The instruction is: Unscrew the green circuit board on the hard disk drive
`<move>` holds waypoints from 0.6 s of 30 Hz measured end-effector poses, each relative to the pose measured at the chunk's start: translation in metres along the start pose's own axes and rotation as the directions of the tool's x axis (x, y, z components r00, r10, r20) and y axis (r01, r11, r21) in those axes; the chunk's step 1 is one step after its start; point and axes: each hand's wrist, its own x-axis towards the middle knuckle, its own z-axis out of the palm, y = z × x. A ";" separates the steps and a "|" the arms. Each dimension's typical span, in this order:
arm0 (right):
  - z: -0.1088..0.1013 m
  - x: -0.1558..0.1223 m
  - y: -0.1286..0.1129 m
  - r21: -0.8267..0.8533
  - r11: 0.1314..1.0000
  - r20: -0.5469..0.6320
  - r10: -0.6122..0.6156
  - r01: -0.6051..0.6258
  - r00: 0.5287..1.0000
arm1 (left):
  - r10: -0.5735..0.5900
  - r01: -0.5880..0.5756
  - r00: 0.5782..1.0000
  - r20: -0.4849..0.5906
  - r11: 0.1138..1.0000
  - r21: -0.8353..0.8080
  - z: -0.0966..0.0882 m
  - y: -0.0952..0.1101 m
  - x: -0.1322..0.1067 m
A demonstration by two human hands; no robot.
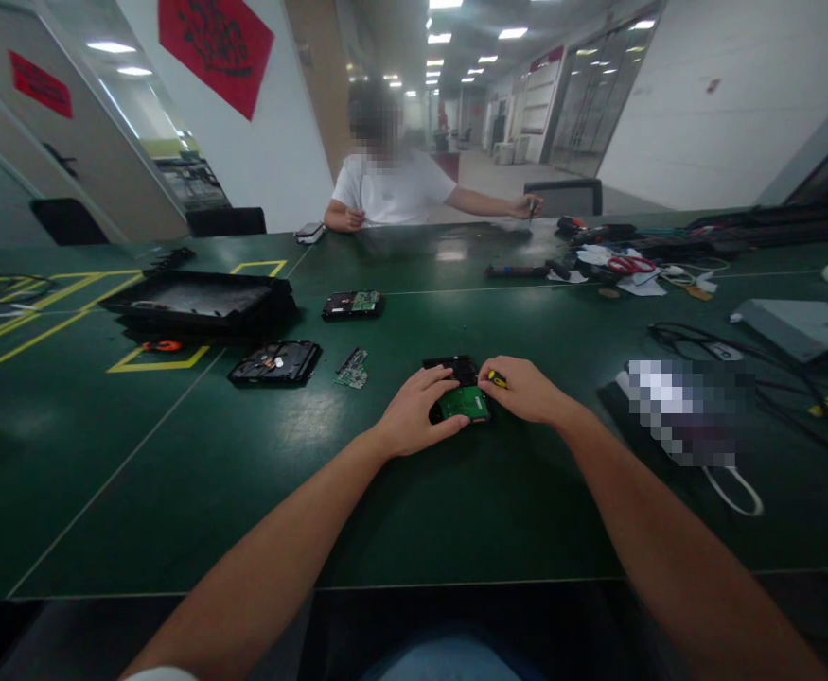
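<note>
A black hard drive (458,367) with a green circuit board (465,404) facing up lies on the green table in front of me. My left hand (414,410) wraps around its left side, fingers on top and thumb along the near edge. My right hand (519,390) is closed around a small screwdriver with a yellow-and-black handle (497,379), held at the drive's right edge.
Another hard drive (275,363), a loose green board (352,368) and a third drive (353,304) lie to the left. A black tray (201,304) sits further left. Cables (740,352), a grey box (803,324) and tools lie right. A person in white sits across the table.
</note>
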 end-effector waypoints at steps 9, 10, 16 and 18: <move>0.001 0.000 0.002 -0.002 1.000 0.002 -0.019 0.019 1.000 | 0.011 -0.011 1.000 0.008 1.000 0.025 0.000 0.001 0.001; 0.001 0.000 0.002 -0.005 1.000 0.003 -0.023 0.023 1.000 | 0.011 -0.011 1.000 0.008 1.000 0.026 0.000 0.001 0.001; 0.002 0.000 0.002 -0.019 1.000 0.017 -0.018 0.018 1.000 | 0.022 -0.022 1.000 -0.001 0.999 0.025 0.000 0.001 0.001; 0.002 0.000 0.002 -0.023 1.000 0.013 -0.017 0.018 1.000 | 0.020 -0.020 1.000 0.004 0.999 0.027 0.000 0.001 0.001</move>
